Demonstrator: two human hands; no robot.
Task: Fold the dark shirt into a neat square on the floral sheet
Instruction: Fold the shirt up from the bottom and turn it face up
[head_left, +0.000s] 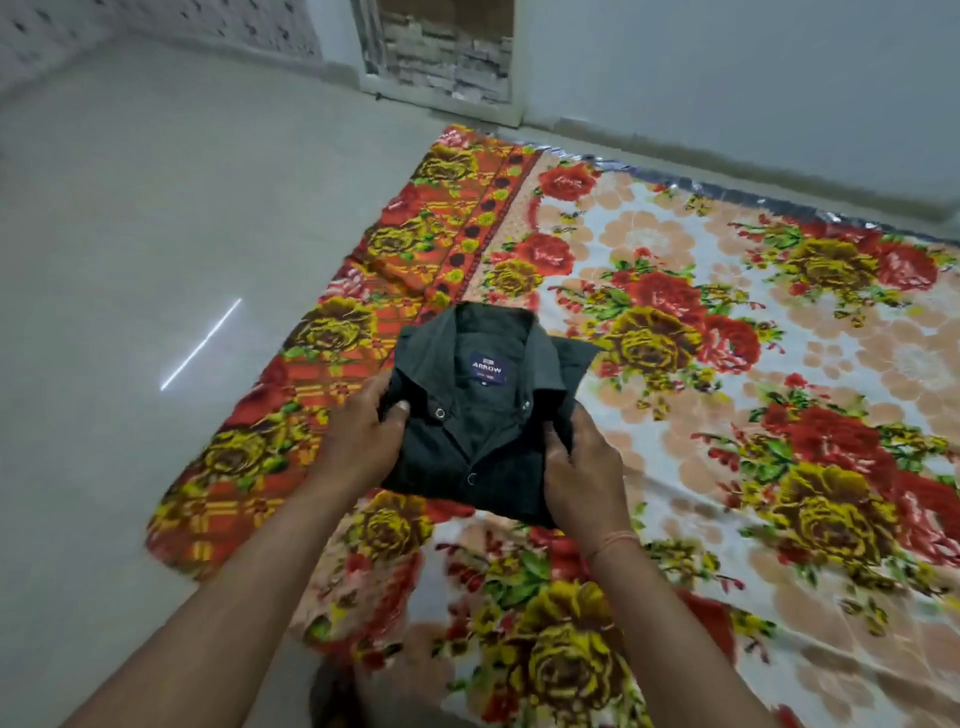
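Grey tiled floor (156, 208) bears floral sheet (727, 364); both hands (363, 431) (582, 467) grip folded dark shirt (478, 415).

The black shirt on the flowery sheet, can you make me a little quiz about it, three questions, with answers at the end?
1. True or false: the dark shirt is already folded into a compact shape, collar up.
2. What does the left hand grip? A) the shirt's left edge B) the floral sheet C) nothing
3. Fill in: the label inside the collar reads ____.

Key:
1. True.
2. A; the right hand holds the opposite edge.
3. ARROW.
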